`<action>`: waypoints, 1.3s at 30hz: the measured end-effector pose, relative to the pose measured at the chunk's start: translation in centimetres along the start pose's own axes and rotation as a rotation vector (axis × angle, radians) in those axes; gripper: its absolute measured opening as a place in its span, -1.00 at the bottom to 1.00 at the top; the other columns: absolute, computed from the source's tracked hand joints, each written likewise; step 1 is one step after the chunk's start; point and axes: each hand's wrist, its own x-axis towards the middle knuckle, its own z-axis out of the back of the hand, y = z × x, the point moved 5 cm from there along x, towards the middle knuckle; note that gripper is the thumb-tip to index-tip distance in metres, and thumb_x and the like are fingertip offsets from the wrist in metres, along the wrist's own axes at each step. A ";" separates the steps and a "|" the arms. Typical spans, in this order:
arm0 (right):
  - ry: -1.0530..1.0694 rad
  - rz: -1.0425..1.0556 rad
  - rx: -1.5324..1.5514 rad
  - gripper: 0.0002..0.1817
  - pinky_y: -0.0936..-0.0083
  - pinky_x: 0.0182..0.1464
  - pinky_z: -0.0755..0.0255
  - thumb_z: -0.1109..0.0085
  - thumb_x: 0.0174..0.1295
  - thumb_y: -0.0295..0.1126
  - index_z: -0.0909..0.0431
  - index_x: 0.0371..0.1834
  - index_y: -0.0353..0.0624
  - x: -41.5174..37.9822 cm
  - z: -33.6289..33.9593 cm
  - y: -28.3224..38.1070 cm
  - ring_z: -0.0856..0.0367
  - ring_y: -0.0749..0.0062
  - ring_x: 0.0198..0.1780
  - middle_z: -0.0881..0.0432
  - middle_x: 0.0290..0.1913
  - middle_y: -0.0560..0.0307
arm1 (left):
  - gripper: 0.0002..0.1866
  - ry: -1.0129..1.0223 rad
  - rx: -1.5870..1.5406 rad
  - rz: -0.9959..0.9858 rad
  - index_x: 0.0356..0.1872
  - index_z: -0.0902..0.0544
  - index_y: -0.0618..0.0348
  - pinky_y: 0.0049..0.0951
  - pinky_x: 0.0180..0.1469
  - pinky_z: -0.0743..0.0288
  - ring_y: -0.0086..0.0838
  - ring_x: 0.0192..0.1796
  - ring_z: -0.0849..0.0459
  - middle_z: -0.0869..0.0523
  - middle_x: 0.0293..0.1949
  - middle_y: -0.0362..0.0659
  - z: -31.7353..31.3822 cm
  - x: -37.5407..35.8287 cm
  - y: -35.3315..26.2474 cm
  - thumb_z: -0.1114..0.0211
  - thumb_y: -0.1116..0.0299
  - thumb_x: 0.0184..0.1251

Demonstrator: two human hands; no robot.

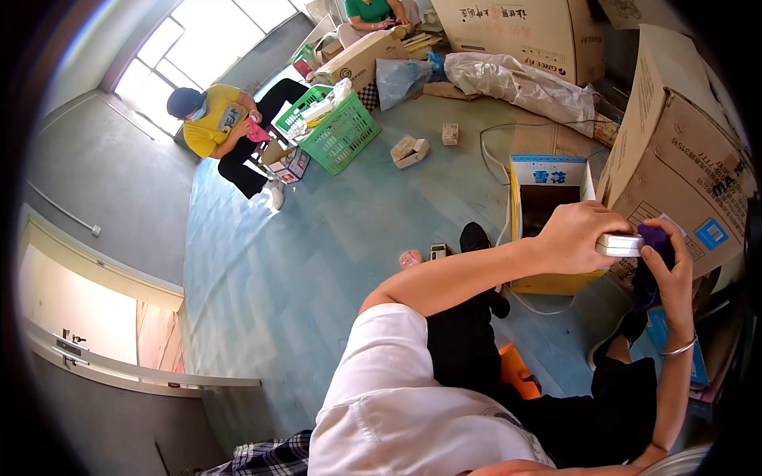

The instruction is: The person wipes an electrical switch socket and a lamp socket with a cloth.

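Observation:
My left hand is closed round a small white rectangular block with a seam along its side. On its other side, my right hand, with a bracelet at the wrist, pinches a dark purple cloth against the block's end. Part of the cloth hangs below the fingers. Just beneath my left hand stands an open yellow and white cardboard box with blue lettering on its flap and dark contents inside.
A large cardboard carton stands close on the right. Small packets lie on the floor ahead. A green plastic basket stands beside a seated person in a yellow shirt. Another person in green sits farther back.

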 end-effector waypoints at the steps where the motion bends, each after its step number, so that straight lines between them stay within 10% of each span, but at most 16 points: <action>1: 0.002 0.001 -0.003 -0.69 0.60 0.09 -0.34 -0.25 0.21 -0.39 -0.54 0.01 -0.21 0.0 0.0 -0.1 -0.47 0.56 -0.04 -0.55 -0.09 0.23 | -0.64 0.005 0.002 -0.017 -0.18 -0.70 0.07 -0.26 -0.14 -0.56 -0.18 -0.17 -0.69 -0.74 -0.28 -0.12 -0.1 0.0 0.0 -0.49 0.27 -0.07; 39: 0.089 -0.012 0.049 -0.74 0.61 0.08 -0.35 -0.26 0.25 -0.35 -0.55 -0.06 -0.23 0.0 -0.1 -0.6 -0.48 0.61 -0.05 -0.58 -0.14 0.25 | -0.63 0.172 0.003 0.062 -0.10 -0.71 0.08 -0.29 -0.07 -0.58 -0.18 -0.15 -0.71 -0.75 -0.21 -0.08 -0.8 -0.3 0.4 -0.47 0.30 -0.02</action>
